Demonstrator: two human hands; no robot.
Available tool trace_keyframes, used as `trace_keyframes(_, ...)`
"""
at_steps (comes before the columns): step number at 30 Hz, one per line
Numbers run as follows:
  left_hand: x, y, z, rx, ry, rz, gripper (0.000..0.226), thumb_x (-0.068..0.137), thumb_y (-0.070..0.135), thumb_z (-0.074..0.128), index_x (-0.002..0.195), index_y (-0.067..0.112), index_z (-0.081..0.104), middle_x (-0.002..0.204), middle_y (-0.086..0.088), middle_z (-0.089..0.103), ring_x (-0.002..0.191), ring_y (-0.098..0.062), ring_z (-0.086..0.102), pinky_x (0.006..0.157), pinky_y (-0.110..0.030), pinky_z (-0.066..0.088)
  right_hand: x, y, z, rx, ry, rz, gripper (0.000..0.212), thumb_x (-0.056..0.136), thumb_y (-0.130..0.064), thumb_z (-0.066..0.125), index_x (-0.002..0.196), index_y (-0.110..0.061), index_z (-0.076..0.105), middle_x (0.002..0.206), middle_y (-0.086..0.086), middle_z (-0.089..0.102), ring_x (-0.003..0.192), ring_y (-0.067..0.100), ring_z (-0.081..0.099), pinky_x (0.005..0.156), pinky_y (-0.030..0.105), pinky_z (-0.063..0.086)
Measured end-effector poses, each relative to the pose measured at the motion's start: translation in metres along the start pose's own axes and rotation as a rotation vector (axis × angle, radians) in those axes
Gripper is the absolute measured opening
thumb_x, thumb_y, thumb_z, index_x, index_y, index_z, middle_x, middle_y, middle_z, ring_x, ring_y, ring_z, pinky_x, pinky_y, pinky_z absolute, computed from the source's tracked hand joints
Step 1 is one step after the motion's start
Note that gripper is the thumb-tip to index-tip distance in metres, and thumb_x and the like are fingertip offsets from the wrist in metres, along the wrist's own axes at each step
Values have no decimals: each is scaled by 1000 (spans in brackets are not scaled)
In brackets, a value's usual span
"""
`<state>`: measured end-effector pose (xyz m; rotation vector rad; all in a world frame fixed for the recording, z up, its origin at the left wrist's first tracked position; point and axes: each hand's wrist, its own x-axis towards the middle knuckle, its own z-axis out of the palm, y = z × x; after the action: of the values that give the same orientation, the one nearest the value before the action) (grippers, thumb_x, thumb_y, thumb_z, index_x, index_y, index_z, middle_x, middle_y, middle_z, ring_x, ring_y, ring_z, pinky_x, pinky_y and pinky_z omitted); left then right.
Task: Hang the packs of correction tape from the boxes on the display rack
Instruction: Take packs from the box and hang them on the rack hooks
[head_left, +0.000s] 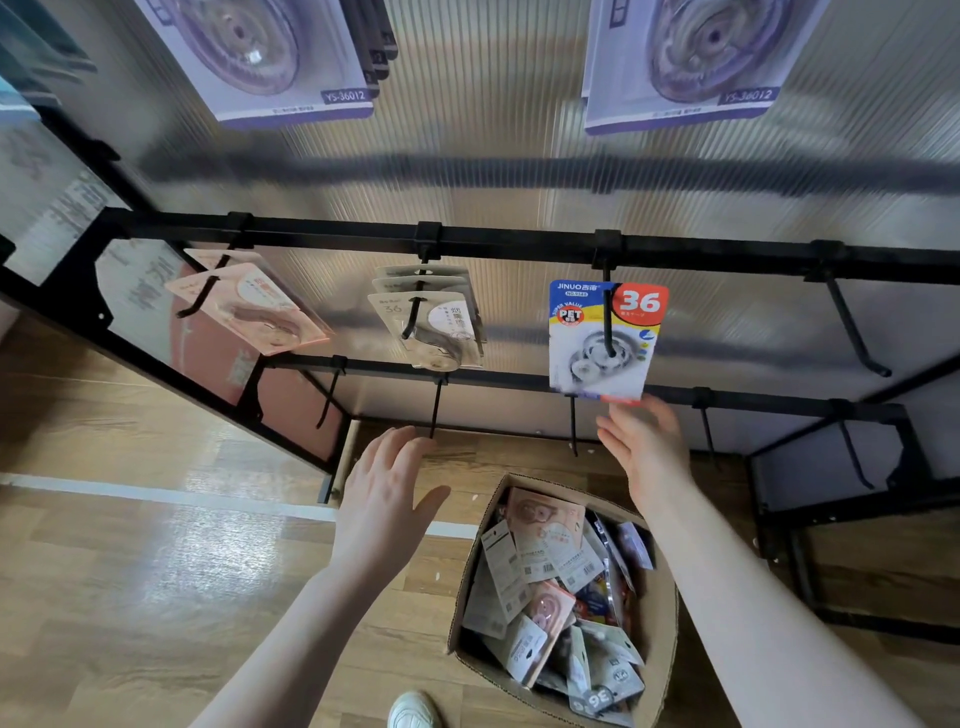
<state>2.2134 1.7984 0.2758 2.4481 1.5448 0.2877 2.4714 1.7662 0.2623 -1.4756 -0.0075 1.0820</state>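
Three hooks on the upper bar of the black display rack (519, 243) are loaded: 2 pink packs (249, 306) on the left hook, 3 grey-white packs (431, 317) on the middle one, and 1 blue-and-red pack (605, 340) marked "36" on the third. The 4th hook (857, 327) to the right is bare, as are the hooks on the lower bar. Higher up, 2 bunches of purple-edged packs (291, 57) hang from hooks, partly out of shot.

Right hand (647, 452) is just under the blue-and-red pack, fingers fairly straight, fingertips touching its bottom edge; not gripping it as far as I can see. Left hand (387, 493) is spread, fingers relaxed, nothing in it, close to a lower-bar hook (435, 410).

Cardboard box (660, 623) sits on the wood floor (130, 597) in front of the rack, btwn the two forearms, w/ a jumble of more packs inside: pink, grey, some blue; too many overlapping to count. One white shoe (413, 711) at the bottom edge. Ribbed translucent panel (493, 130) backs the rack
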Motion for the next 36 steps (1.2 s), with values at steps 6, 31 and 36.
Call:
trace_keyframes(6, -10, -5, 15, 20, -54, 12, 49, 74, 29, 76, 116, 11, 59, 126, -10, 56, 121, -33, 50, 95, -46, 45, -8, 31, -36, -393, 107, -16, 35, 88, -4, 59, 122, -11, 52, 107, 12, 60, 96, 24, 61, 88, 35, 50)
trace_keyframes(31, -46, -50, 366, 319, -124, 323, 56, 72, 51, 59, 110, 11, 66, 117, -10, 64, 119, -32, 54, 104, -41, 38, 169, 301, -196, -1849, -177, -583, 35, 96, -30, 43, 130, -22, 44, 132, 0, 50, 117, 19, 51, 91, 32, 47)
trace_keyframes(36, -33, -44, 380, 400, -141, 354, 65, 83, 44, 44, 132, 1, 48, 135, -19, 49, 133, -30, 38, 114, -37, 12, 204, 306, -181, -1920, -205, -506, 28, 96, -28, 42, 120, -14, 49, 118, 6, 53, 112, 27, 51, 81, 35, 44)
